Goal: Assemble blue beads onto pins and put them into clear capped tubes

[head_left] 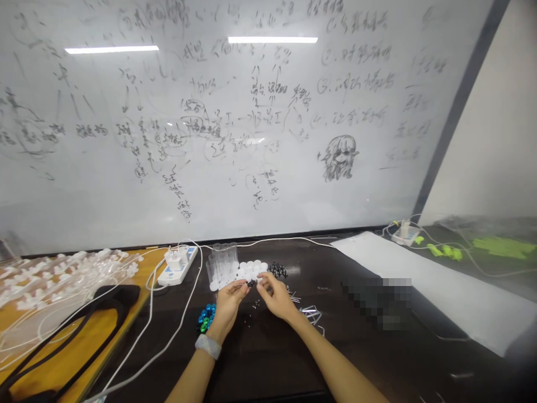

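Note:
Over the dark table, my left hand and my right hand meet with fingertips almost touching. Both pinch a small dark part, too small and too covered by the fingers to name. Just beyond it lie white round caps in a cluster, with clear plastic tubes behind and to the left. A pile of small black pieces is past my right hand. Blue and green round pieces sit beside my left wrist. Tiny bits like screws are scattered below my hands.
Bent metal rods lie right of my right forearm. A power strip with white cables stands at the left, near white plastic parts on a yellow surface. A white sheet covers the right side. A whiteboard rises behind.

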Available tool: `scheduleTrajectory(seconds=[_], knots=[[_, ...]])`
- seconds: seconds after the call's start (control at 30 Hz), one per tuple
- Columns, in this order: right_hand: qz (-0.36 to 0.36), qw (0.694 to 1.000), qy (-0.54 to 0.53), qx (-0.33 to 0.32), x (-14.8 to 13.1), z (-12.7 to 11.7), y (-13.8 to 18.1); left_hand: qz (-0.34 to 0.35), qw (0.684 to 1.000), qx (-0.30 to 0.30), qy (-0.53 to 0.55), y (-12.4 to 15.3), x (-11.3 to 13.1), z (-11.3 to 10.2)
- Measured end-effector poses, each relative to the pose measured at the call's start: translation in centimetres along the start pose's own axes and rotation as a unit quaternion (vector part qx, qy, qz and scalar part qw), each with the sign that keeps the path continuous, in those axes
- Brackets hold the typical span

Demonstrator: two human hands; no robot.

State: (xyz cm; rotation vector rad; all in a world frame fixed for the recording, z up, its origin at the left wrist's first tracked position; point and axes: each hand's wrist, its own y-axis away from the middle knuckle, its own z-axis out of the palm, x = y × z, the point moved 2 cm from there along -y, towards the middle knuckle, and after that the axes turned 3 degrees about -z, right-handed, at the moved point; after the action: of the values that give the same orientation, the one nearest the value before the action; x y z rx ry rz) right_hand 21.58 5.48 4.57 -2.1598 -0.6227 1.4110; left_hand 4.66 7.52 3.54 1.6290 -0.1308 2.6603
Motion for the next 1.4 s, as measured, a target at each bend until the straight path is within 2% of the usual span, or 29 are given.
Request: scheduleTrajectory(seconds=[1.4], knots=[[-0.021,0.998,0.058,-0.008,-0.59,-0.06,0.2,-0.013,1.0,0.004,0.006,0.01,0.07,0.19]])
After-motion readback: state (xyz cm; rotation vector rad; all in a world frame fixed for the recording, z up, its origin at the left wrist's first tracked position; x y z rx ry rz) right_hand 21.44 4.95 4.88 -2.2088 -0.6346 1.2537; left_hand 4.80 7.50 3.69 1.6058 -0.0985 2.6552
